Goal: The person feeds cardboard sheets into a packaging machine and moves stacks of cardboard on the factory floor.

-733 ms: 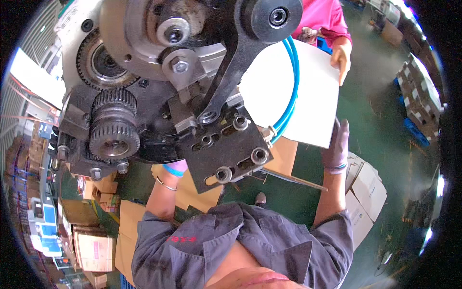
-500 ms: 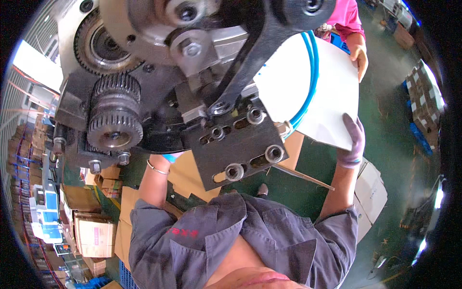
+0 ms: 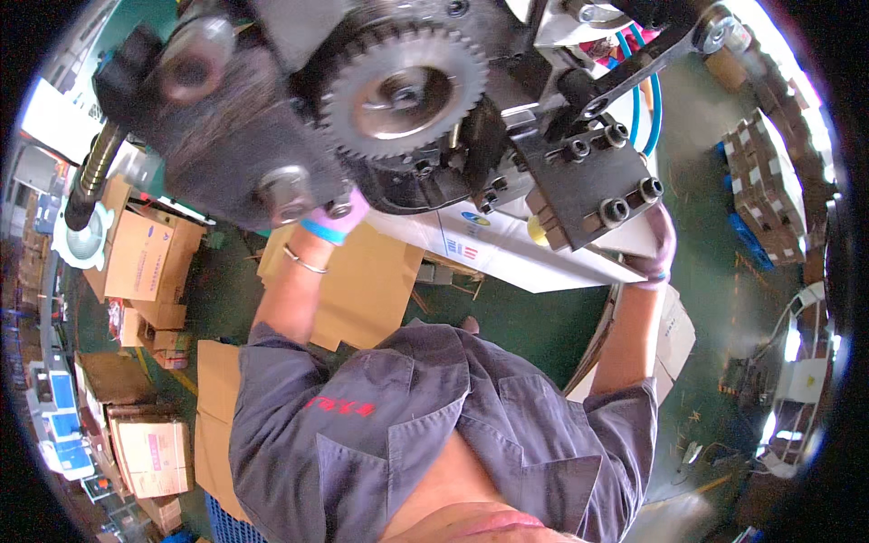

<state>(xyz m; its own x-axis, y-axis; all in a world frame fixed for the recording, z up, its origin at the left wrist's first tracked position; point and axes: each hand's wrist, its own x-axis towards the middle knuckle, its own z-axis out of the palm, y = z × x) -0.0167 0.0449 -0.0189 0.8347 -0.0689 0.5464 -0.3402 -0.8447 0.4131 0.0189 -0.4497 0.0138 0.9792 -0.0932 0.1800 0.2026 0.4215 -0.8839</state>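
A white printed carton [image 3: 507,249] lies lengthwise in front of me, partly behind a dark metal machine. At its right end my right hand [image 3: 661,249], in a purplish glove, is closed round the edge. My left hand [image 3: 351,210] wears a pale pink glove with a blue cuff and reaches to the carton's left end; its fingers are hidden by the machine. Above the hands hang the machine's toothed gear [image 3: 407,95] and a black bolted plate [image 3: 602,185], the plate overlapping the carton near my right hand.
Blue hoses [image 3: 654,127] curve down at the machine's right. A brown cardboard sheet [image 3: 353,285] is below my left hand. Flattened cartons [image 3: 665,344] lean by my right forearm. Brown boxes [image 3: 149,448] stand at left, and a stacked pallet [image 3: 765,181] at far right.
The machine parts have shifted in view. The white board has tilted from a broad upright face to a narrow printed side. The other person's hand and pink sleeve are now mostly hidden.
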